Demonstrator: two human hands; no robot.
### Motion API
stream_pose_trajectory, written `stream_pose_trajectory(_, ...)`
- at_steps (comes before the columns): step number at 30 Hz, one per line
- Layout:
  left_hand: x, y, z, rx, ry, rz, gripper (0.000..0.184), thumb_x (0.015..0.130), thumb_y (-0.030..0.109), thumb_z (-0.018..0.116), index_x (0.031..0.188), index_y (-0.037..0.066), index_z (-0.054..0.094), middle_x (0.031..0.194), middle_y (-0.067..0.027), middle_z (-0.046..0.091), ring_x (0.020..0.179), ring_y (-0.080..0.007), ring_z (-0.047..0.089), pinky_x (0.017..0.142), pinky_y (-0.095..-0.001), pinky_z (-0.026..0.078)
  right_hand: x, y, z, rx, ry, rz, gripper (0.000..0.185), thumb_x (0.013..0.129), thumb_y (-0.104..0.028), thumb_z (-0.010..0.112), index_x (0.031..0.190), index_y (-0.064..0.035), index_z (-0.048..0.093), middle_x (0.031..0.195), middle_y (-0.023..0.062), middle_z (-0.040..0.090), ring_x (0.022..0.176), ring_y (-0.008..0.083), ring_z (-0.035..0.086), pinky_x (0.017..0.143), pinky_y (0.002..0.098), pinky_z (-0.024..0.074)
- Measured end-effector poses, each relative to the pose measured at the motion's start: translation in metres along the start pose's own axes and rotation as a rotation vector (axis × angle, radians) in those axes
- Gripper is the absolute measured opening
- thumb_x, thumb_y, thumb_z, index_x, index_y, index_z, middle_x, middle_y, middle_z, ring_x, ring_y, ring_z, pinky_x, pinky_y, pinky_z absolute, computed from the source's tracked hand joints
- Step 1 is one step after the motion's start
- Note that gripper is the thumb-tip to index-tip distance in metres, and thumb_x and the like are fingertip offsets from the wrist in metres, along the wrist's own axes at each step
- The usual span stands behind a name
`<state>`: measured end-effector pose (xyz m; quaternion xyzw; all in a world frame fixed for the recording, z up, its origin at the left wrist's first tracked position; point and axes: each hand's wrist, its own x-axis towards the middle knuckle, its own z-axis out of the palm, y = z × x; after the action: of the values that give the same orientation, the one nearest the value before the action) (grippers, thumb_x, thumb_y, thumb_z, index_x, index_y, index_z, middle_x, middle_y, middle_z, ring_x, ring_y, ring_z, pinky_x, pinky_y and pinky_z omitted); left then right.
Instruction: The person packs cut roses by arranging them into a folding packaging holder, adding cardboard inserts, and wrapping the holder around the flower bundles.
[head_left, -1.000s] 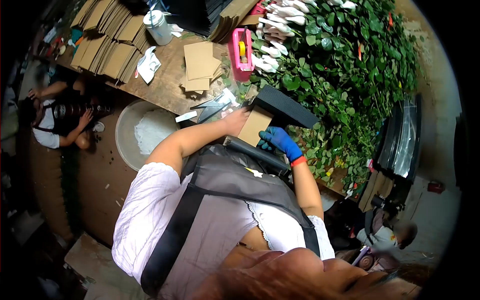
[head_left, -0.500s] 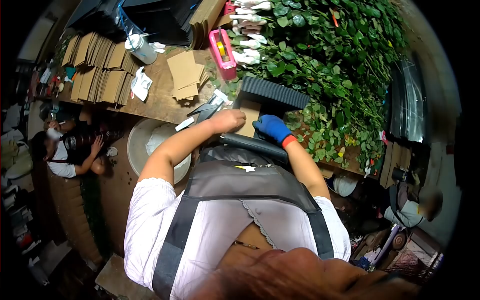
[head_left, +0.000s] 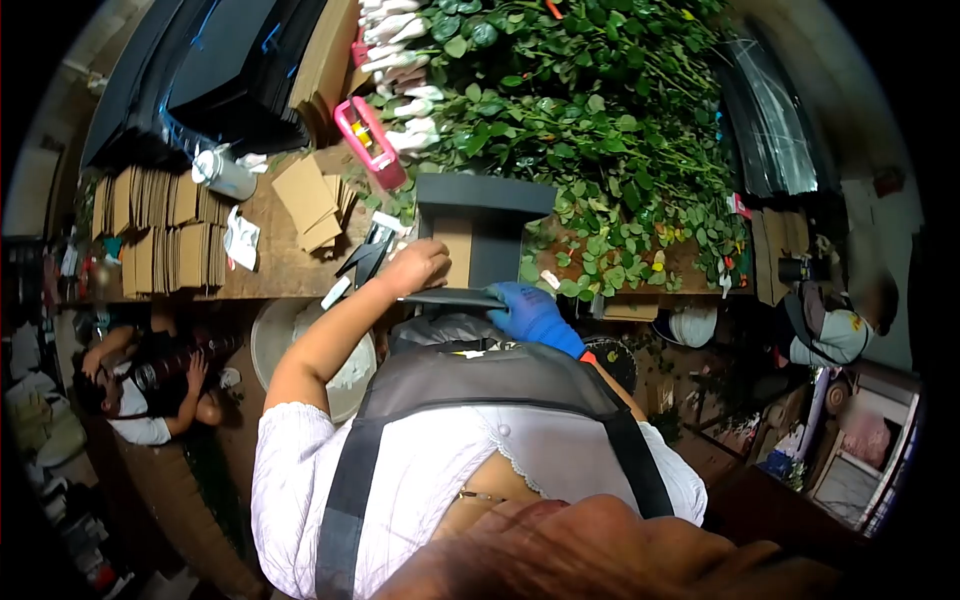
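A black cardboard box (head_left: 497,250) lies unfolded at the table's front edge, its ridged back wall standing up. Inside it, along the left, is a brown cardboard piece (head_left: 457,250). My bare left hand (head_left: 418,266) is closed at the left side of the box, fingers curled over the wall beside the cardboard; the fingertips are partly hidden. In a blue glove, my right hand (head_left: 535,312) grips the front flap near its right corner. Left of the box lie black scissors (head_left: 368,252) and a pink tape dispenser (head_left: 370,145).
Leafy green stems (head_left: 600,130) cover the table's right side. Stacks of brown cardboard pieces (head_left: 170,230), a few loose cardboard sheets (head_left: 308,205) and a white bottle (head_left: 225,175) stand left. Large black sheets (head_left: 240,75) lie behind. One person (head_left: 140,390) sits at the left, another (head_left: 830,330) is at the right.
My view has turned, so the table appears shifted left. My gloved hand has moved from the cardboard inside the box to the front flap. My left hand remains at the left side.
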<state>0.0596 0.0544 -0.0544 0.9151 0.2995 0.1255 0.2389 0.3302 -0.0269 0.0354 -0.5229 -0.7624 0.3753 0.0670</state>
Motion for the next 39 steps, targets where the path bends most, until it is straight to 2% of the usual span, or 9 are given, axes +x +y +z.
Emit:
stream_pose_trajectory(4, 0.004, 0.008, -0.006, 0.096, 0.1, 0.008, 0.034, 0.071, 0.024, 0.08, 0.095, 0.008, 0.062, 0.108, -0.0093, 0.06, 0.118, -0.0328, 0.054, 0.112, -0.0537, 0.035, 0.007, -0.009, -0.066, 0.501, -0.146, 0.033, 0.037, 0.092, -0.03, 0.066, 0.122, -0.0082, 0.067, 0.114, 0.0111, 0.07, 0.104, 0.0203, 0.066, 0.093, 0.0332, 0.0505)
stream_pose_trajectory(7, 0.002, 0.007, -0.001, 0.058, 0.057, -0.057, 0.038, 0.073, 0.026, 0.08, 0.102, 0.007, 0.064, 0.112, -0.0098, 0.06, 0.125, -0.0335, 0.051, 0.114, -0.0537, 0.033, 0.046, 0.012, -0.123, 0.696, 0.468, 0.098, 0.025, 0.094, -0.024, 0.065, 0.112, -0.0075, 0.071, 0.105, 0.0061, 0.072, 0.09, 0.0149, 0.066, 0.082, 0.0307, 0.053)
stream_pose_trajectory(9, 0.003, 0.008, -0.002, 0.035, 0.047, -0.076, 0.037, 0.075, 0.025, 0.08, 0.104, 0.007, 0.066, 0.111, -0.0102, 0.061, 0.126, -0.0336, 0.051, 0.114, -0.0531, 0.033, 0.093, 0.064, -0.151, 0.089, 0.834, -0.015, 0.024, 0.09, -0.022, 0.065, 0.109, -0.0067, 0.07, 0.102, 0.0145, 0.072, 0.088, 0.032, 0.069, 0.078, 0.0379, 0.0543)
stream_pose_trajectory(11, 0.005, 0.01, -0.006, 0.033, 0.048, -0.073, 0.035, 0.074, 0.024, 0.08, 0.102, 0.007, 0.066, 0.11, -0.01, 0.061, 0.126, -0.0335, 0.052, 0.114, -0.0521, 0.034, 0.141, 0.121, -0.16, -0.401, 0.927, 0.088, 0.017, 0.088, -0.019, 0.062, 0.1, -0.0107, 0.07, 0.124, 0.0139, 0.065, 0.11, 0.0346, 0.061, 0.096, 0.0443, 0.0477)
stream_pose_trajectory(15, 0.005, 0.01, -0.007, 0.037, 0.028, -0.082, 0.035, 0.075, 0.023, 0.08, 0.102, 0.007, 0.066, 0.11, -0.01, 0.061, 0.125, -0.0332, 0.052, 0.114, -0.0514, 0.035, 0.188, 0.176, -0.157, -0.947, 0.745, 0.241, 0.017, 0.084, -0.018, 0.064, 0.1, -0.0138, 0.069, 0.141, 0.0123, 0.053, 0.129, 0.0325, 0.047, 0.109, 0.0499, 0.0333)
stream_pose_trajectory(21, 0.004, 0.014, -0.01, 0.036, 0.052, -0.095, 0.035, 0.075, 0.023, 0.08, 0.101, 0.006, 0.063, 0.111, -0.0107, 0.06, 0.124, -0.0341, 0.053, 0.113, -0.0513, 0.037, 0.179, 0.156, -0.2, -0.768, 0.262, 0.238, 0.024, 0.077, -0.03, 0.075, 0.093, -0.0126, 0.07, 0.135, 0.0111, 0.059, 0.122, 0.0316, 0.055, 0.104, 0.0465, 0.0401)
stream_pose_trajectory(26, 0.004, 0.011, -0.005, 0.021, 0.077, -0.094, 0.035, 0.074, 0.022, 0.08, 0.1, 0.007, 0.063, 0.109, -0.0107, 0.06, 0.123, -0.0339, 0.054, 0.112, -0.0508, 0.038, 0.115, 0.093, -0.267, -0.734, 1.047, -0.201, 0.027, 0.079, -0.029, 0.076, 0.097, -0.0128, 0.065, 0.132, 0.0106, 0.059, 0.126, 0.0325, 0.049, 0.109, 0.0524, 0.0356)
stream_pose_trajectory(34, 0.002, 0.006, 0.003, 0.031, 0.077, -0.084, 0.029, 0.079, 0.023, 0.077, 0.1, 0.008, 0.066, 0.111, -0.0097, 0.062, 0.124, -0.0338, 0.054, 0.11, -0.0485, 0.04, 0.082, 0.092, -0.285, -0.788, 0.98, -0.249, 0.028, 0.082, -0.019, 0.072, 0.107, -0.0097, 0.063, 0.131, 0.0116, 0.059, 0.123, 0.0336, 0.052, 0.106, 0.0503, 0.0376)
stream_pose_trajectory(39, 0.009, 0.012, -0.008, 0.001, 0.073, -0.026, 0.023, 0.079, 0.02, 0.076, 0.095, 0.007, 0.067, 0.106, -0.0107, 0.062, 0.118, -0.0357, 0.056, 0.103, -0.0463, 0.044, 0.053, 0.088, -0.285, -0.292, 0.851, -0.065, 0.028, 0.082, -0.009, 0.067, 0.11, -0.0064, 0.064, 0.12, 0.0135, 0.064, 0.102, 0.0352, 0.062, 0.091, 0.0452, 0.049)
